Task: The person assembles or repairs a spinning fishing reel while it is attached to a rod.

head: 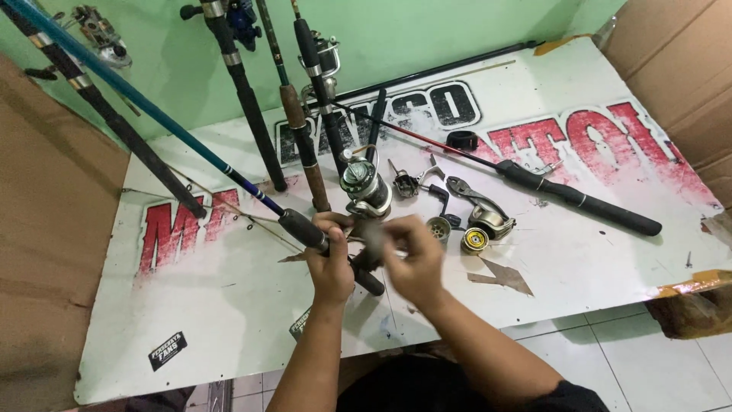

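My left hand (330, 263) grips the dark foam handle of a blue fishing rod (191, 143) that slants up to the far left. A silver spinning reel (366, 188) sits on that handle just beyond my fingers. My right hand (412, 255) is blurred with motion beside the left, fingers curled at the reel's foot; what it holds is too smeared to tell. Both hands hover over the white printed tabletop (229, 305).
Several rods lean against the green wall (396, 30) at the back. A black-handled rod (579, 200) lies to the right. Loose reel parts, a gold spool (474, 239) and a reel body (488, 216) lie near my right hand. Cardboard (46, 252) flanks the table on both sides.
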